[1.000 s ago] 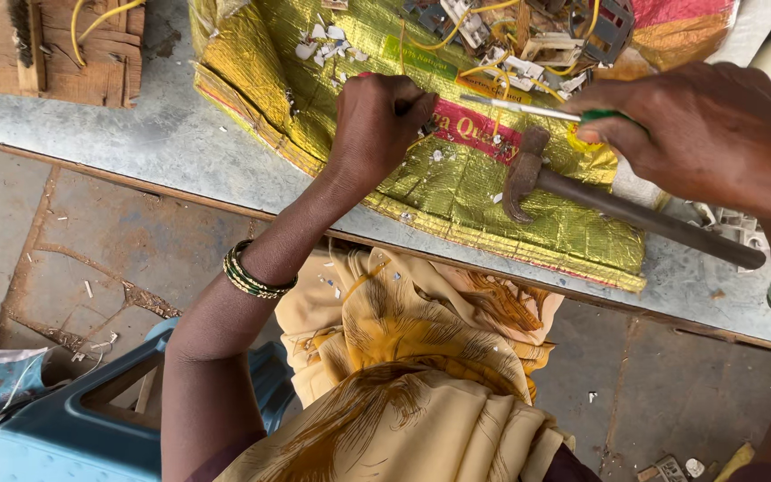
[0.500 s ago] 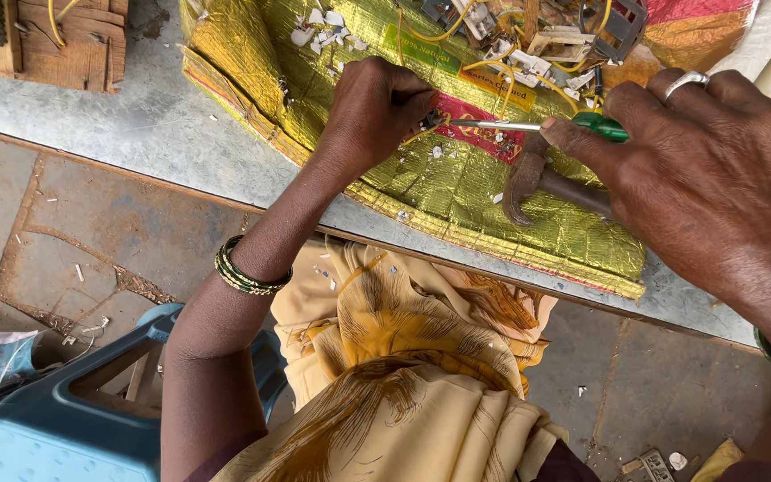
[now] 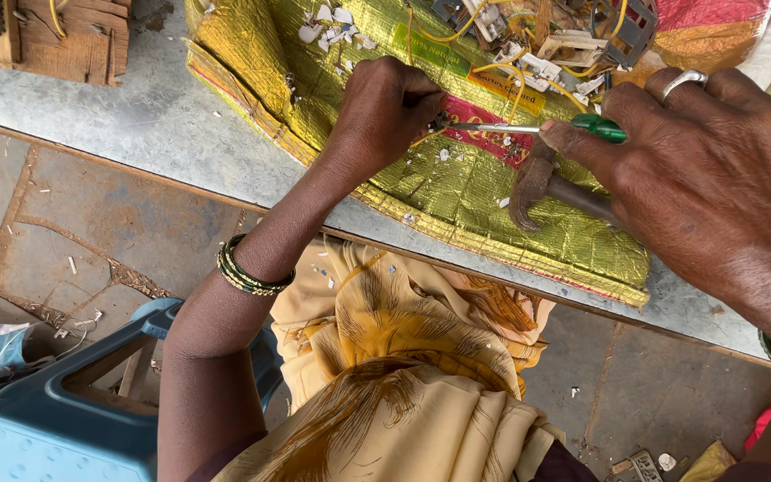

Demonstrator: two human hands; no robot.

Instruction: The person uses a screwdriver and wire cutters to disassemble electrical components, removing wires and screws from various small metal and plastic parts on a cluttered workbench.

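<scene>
My left hand [image 3: 385, 112] is closed around a small dark part that I press down on a shiny yellow woven sack [image 3: 457, 192]. My right hand [image 3: 707, 174], with a ring on one finger, grips a green-handled screwdriver [image 3: 546, 128] whose thin metal shaft points left into that part. A hammer [image 3: 537, 183] with a rusty head lies on the sack just under my right hand. The part itself is mostly hidden by my left fingers.
The sack lies on a grey metal table [image 3: 136, 125]. Broken white switch pieces and yellow wires [image 3: 537, 54] are piled at the sack's far side. A wooden board [image 3: 46, 36] sits at the far left. A blue plastic stool [image 3: 55, 419] stands below on the stone floor.
My right hand has come closer to the camera and shifted left along the screwdriver. The view has moved nearer the sack. My left hand stays on the small part.
</scene>
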